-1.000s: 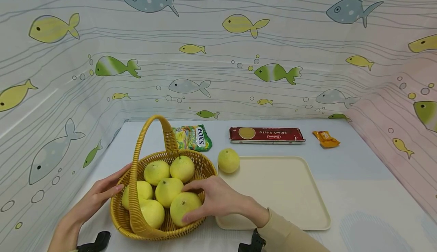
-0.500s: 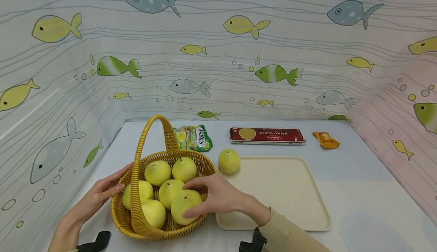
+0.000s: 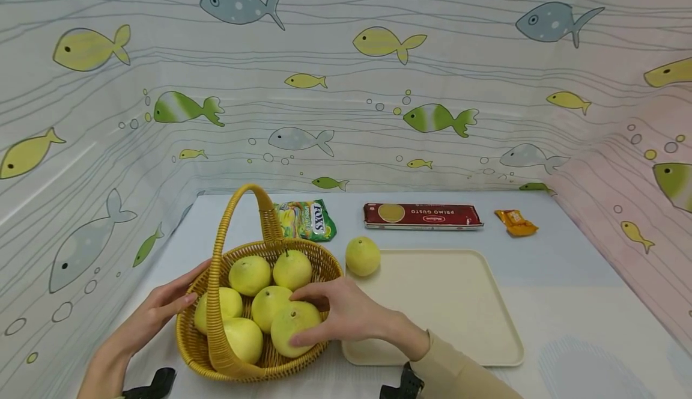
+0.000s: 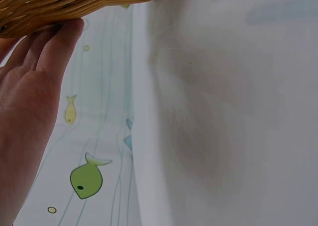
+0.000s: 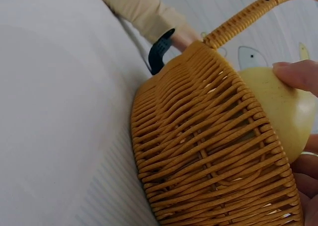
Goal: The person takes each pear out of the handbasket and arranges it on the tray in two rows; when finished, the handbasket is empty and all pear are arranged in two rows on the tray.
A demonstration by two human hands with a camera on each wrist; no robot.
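Observation:
A golden wicker basket (image 3: 248,372) with a tall arched handle holds several yellow-green pears. My right hand (image 3: 350,312) reaches over its right rim and holds the front-right pear (image 3: 292,327), thumb on the near side and fingers beyond. In the right wrist view this pear (image 5: 271,99) bulges above the woven rim, with the thumb on top of it. My left hand (image 3: 157,309) rests against the basket's left side, thumb at the rim. The left wrist view has its fingers (image 4: 62,44) extended along the outside of the weave.
Right of the basket lies a cream tray (image 3: 432,309). Another pear (image 3: 363,256) sits at its back-left corner. Behind are a green Fox's candy bag (image 3: 307,220), a dark red biscuit pack (image 3: 423,216) and a small orange packet (image 3: 517,222). Fish-patterned sheeting (image 3: 346,110) surrounds the table.
The pear in my right hand has tipped and risen slightly within the basket, and neighbouring pears have shifted a little. My left hand stays against the basket.

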